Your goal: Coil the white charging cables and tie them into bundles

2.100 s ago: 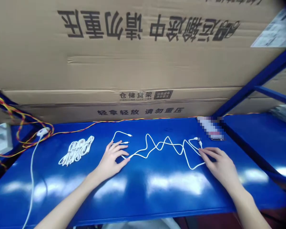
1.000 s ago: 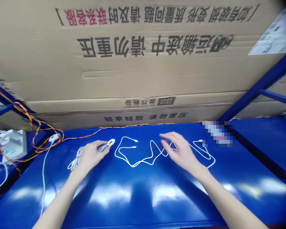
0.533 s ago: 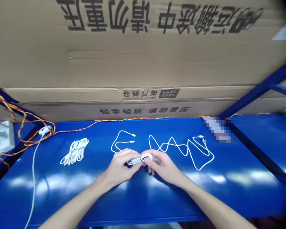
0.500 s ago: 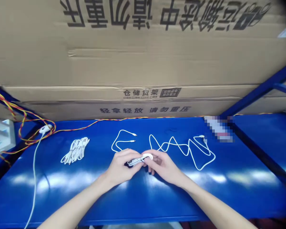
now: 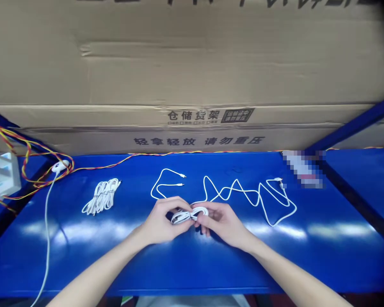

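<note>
A coiled white cable with a dark tie round its middle is held between both hands, just above the blue surface. My left hand is closed round its left end. At the tie, the thumb and fingers of my right hand pinch the coil's right side. Beyond my left hand lies a loose white cable with two plugs. Another loose white cable runs in zigzags behind my right hand. Several tied white cable bundles lie together to the left.
The blue shelf carries everything here. Large cardboard boxes stand at its back. Red and yellow twisted wires tangle at the left, near a white device and a white cord. A blurred-out item lies at the back right.
The view has tilted slightly downward. Both hands stay on the coiled cable; more of the coil and its tie now shows between the fingers.
</note>
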A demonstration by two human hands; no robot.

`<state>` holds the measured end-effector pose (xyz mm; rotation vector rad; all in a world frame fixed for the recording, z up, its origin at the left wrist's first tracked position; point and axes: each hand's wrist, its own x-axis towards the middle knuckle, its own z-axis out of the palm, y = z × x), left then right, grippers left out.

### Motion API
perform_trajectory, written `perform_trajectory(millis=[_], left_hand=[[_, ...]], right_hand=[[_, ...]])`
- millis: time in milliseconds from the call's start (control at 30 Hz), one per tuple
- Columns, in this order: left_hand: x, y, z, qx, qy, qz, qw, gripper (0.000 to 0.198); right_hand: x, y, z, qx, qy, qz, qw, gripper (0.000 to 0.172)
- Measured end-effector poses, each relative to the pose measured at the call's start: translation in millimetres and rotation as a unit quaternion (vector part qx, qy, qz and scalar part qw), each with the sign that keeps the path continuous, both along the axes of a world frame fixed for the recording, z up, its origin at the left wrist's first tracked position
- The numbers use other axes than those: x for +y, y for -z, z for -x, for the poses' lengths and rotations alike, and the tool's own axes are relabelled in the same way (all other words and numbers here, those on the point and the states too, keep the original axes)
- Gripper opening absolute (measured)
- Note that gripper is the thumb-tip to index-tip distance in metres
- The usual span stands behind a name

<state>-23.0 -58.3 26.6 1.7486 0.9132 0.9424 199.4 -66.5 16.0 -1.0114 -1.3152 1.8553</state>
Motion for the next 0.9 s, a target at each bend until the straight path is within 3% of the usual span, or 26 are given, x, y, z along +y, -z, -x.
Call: perform_trajectory(millis=[133,267,367,500,567,733,833,900], left_hand=[[4,4.8,0,-0.087,-0.004,0.158,0.984,0.016],[9,6.8,-2,-0.170,-0.033,0.297,0.939,0.025],[11,1.2,-3,-0.208,-0.062,0.368,0.904,0.026],[21,-4.3,5,-0.243,-0.120,0.430,0.861,0.020],[30,-6.1,12,-0.214,-0.146,0.426,0.867,0.021],[65,-27.4,7,-0.074,-0.167,0.269,0.946,0.033],[85,-48.3,-15,-0.072,-0.187,0.209,0.957,0.035],[97,-57.5,-29,-0.087,-0.214,0.169,0.958,0.035]], right_hand=[[-2,-5.6,2,-0.006,0.018,-0.004,1.000,0.042],[-6,-6.5,4,-0.021,0.047,-0.039,0.998,0.044],[-9,-5.0,2,-0.059,0.083,-0.136,0.985,0.036],[-13,-7.7,-3,-0.093,0.119,-0.321,0.935,0.021],[-14,-10.5,-5,-0.083,0.133,-0.377,0.913,0.021],[-9,-12.6,-12,-0.129,0.230,-0.460,0.848,0.024],[4,-12.4,-25,-0.181,0.307,-0.493,0.793,0.026],[15,-15.9,-38,-0.206,0.366,-0.468,0.778,0.021]])
